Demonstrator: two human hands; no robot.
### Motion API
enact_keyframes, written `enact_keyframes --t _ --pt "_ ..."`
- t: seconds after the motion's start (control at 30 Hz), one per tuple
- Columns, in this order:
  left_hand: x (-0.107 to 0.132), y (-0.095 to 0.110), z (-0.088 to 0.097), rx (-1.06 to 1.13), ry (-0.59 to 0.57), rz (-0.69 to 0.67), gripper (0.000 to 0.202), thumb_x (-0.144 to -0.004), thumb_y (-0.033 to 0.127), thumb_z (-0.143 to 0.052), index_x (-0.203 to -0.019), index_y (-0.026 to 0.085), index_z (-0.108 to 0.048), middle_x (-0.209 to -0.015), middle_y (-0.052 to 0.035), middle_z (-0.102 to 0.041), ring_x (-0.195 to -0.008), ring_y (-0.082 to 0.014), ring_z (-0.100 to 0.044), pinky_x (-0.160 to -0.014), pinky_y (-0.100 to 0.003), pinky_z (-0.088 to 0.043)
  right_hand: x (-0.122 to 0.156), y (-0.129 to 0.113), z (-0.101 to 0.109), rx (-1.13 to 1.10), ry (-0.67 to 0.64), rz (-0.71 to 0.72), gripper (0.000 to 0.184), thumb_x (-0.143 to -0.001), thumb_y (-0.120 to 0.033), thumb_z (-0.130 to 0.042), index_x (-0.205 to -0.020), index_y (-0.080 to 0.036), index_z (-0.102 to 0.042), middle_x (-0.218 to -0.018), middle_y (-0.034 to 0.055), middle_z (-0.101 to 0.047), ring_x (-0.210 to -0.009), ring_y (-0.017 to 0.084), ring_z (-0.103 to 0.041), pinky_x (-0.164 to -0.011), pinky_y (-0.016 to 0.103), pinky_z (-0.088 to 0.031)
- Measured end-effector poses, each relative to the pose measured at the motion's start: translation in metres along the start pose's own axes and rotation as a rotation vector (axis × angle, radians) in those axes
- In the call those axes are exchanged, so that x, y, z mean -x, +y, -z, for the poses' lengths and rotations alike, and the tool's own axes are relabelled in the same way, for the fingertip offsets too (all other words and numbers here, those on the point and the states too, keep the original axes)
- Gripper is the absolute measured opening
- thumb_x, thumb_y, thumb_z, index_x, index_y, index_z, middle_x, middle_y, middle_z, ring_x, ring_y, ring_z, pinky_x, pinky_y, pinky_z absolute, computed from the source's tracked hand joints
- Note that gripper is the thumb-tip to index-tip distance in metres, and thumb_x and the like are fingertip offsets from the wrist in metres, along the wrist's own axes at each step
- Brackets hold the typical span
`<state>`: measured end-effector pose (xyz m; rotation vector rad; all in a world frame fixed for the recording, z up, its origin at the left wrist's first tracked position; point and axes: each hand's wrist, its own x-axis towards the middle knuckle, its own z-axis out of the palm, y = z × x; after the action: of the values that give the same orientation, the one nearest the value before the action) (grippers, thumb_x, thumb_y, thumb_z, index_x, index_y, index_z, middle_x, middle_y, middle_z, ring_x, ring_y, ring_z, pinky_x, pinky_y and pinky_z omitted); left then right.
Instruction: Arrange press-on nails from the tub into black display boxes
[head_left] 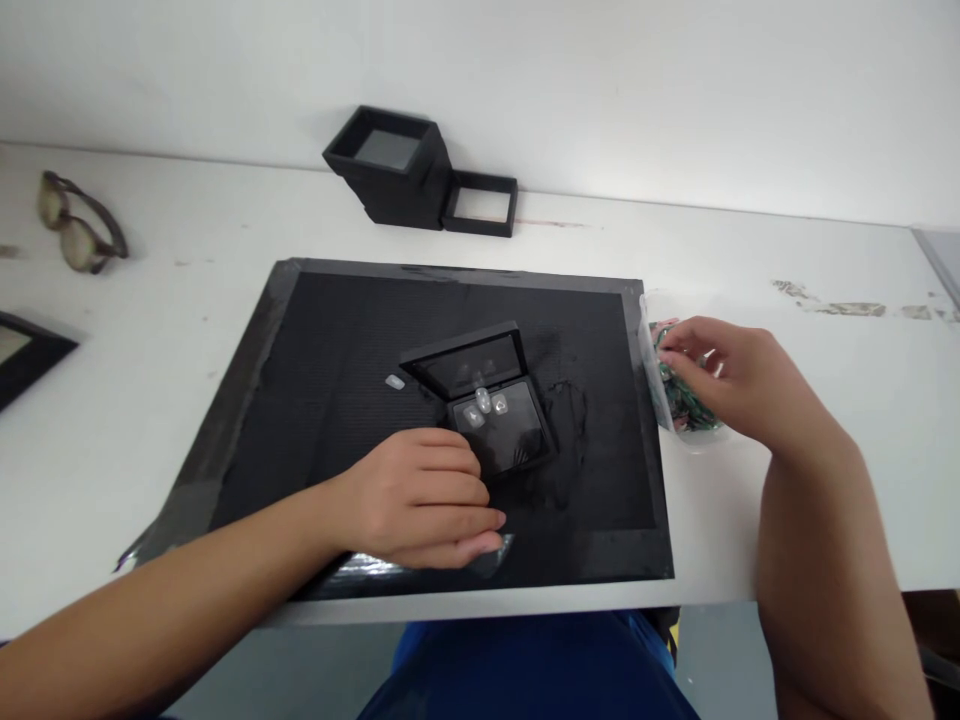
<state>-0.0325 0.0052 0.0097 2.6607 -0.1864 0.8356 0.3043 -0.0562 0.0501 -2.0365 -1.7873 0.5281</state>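
An open black hinged case [529,425] lies on the black mat [337,350], its lid tilted up at the back. Inside it are several small clear, glossy pieces [483,400], and one more clear piece [394,382] is on the mat left of the lid. My left hand [427,498] rests palm down at the case's front left corner, fingers curled together; its thumb and anything under it are hidden. Over a clear plastic tub [705,440], my right hand [709,365] pinches thumb and forefinger among small green and pink pieces [684,405]. What it pinches is too small to tell.
At the back, against the wall, stands a stack of black frame-like boxes [405,180], with a single black frame [484,210] beside it. Glasses [82,225] lie far left, and a dark-edged object [34,350] is at the left edge. The white table [847,400] extends right.
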Motion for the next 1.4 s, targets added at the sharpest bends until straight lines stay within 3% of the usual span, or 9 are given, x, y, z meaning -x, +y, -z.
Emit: enact_keyframes --t 0.23,0.3,0.43,0.6,0.7,0.87,1.03,1.23,1.4 --pt "0.001 0.000 0.001 -0.012 0.035 -0.013 0.008 -0.088 0.024 -0.068 -0.090 0.016 -0.071 -0.066 0.0018 -0.072 -0.059 -0.0113 -0.064 -0.058 -0.028 -0.056 0.008 -0.004 0.010 -0.534 0.142 0.098 0.016 -0.087 -0.039 -0.074 -0.096 -0.026 -0.071 -0.090 0.0013 -0.076 -0.083 0.020 -0.072 -0.072 0.035 -0.059" --pt "0.000 -0.001 0.001 -0.024 0.051 -0.016 0.009 -0.089 0.024 -0.067 -0.087 0.016 -0.071 -0.065 0.0020 -0.071 -0.058 -0.0113 -0.064 -0.058 -0.027 -0.056 0.007 -0.004 0.011 -0.563 0.180 0.092 0.016 -0.088 -0.040 -0.073 -0.096 -0.027 -0.071 -0.087 0.0017 -0.075 -0.084 0.020 -0.073 -0.072 0.035 -0.059" --pt "0.001 -0.002 0.001 -0.015 0.049 -0.003 0.009 -0.088 0.024 -0.068 -0.086 0.016 -0.071 -0.066 0.0016 -0.070 -0.059 -0.0113 -0.063 -0.059 -0.027 -0.057 0.004 0.004 0.014 -0.230 0.308 -0.015 0.019 -0.088 -0.045 -0.069 -0.091 -0.026 -0.071 -0.082 0.0018 -0.072 -0.074 0.018 -0.066 -0.064 0.035 -0.052" --pt "0.001 -0.003 0.001 -0.007 0.043 0.014 0.007 -0.087 0.022 -0.068 -0.087 0.016 -0.071 -0.066 0.0014 -0.071 -0.059 -0.0115 -0.064 -0.061 -0.027 -0.057 -0.001 0.010 0.011 0.133 0.151 -0.110 0.023 -0.084 -0.049 -0.067 -0.087 -0.027 -0.074 -0.067 -0.0005 -0.066 -0.059 0.016 -0.056 -0.057 0.032 -0.040" --pt "-0.001 -0.001 0.000 0.021 0.030 0.027 0.007 -0.089 0.022 -0.065 -0.088 0.017 -0.071 -0.066 0.0014 -0.071 -0.059 -0.0115 -0.065 -0.062 -0.026 -0.057 0.000 0.008 0.010 0.208 0.118 -0.114 0.023 -0.085 -0.049 -0.065 -0.088 -0.028 -0.074 -0.066 -0.0007 -0.065 -0.057 0.016 -0.055 -0.055 0.031 -0.037" --pt "-0.003 0.002 -0.006 0.056 0.005 0.014 0.006 -0.087 0.022 -0.068 -0.089 0.018 -0.071 -0.069 0.0010 -0.073 -0.064 -0.0132 -0.068 -0.064 -0.027 -0.059 0.003 0.006 0.008 0.303 0.006 -0.067 0.032 -0.083 -0.039 -0.066 -0.114 -0.036 -0.072 -0.071 -0.0011 -0.067 -0.060 0.019 -0.057 -0.052 0.031 -0.034" --pt "-0.003 -0.001 -0.005 0.062 -0.018 0.031 0.006 -0.086 0.021 -0.070 -0.088 0.015 -0.071 -0.072 -0.0003 -0.073 -0.070 -0.0142 -0.069 -0.070 -0.030 -0.059 0.005 0.008 0.005 0.319 -0.079 -0.064 0.028 -0.083 -0.037 -0.063 -0.107 -0.039 -0.076 -0.077 -0.0007 -0.070 -0.066 0.020 -0.060 -0.054 0.031 -0.035" --pt "-0.003 -0.002 -0.004 0.084 -0.044 0.039 0.007 -0.088 0.021 -0.069 -0.092 0.016 -0.071 -0.073 -0.0003 -0.074 -0.069 -0.0131 -0.068 -0.071 -0.030 -0.058 0.002 0.008 0.001 0.345 -0.069 -0.113 0.019 -0.082 -0.035 -0.062 -0.094 -0.036 -0.078 -0.078 -0.0004 -0.072 -0.067 0.020 -0.059 -0.057 0.032 -0.034" --pt "-0.003 -0.002 -0.003 0.084 -0.042 0.045 0.006 -0.089 0.021 -0.068 -0.092 0.016 -0.070 -0.074 0.0003 -0.074 -0.069 -0.0127 -0.068 -0.072 -0.029 -0.058 -0.001 0.007 -0.001 0.354 -0.087 -0.105 0.023 -0.083 -0.034 -0.060 -0.098 -0.034 -0.078 -0.076 -0.0002 -0.072 -0.063 0.020 -0.058 -0.054 0.031 -0.034"
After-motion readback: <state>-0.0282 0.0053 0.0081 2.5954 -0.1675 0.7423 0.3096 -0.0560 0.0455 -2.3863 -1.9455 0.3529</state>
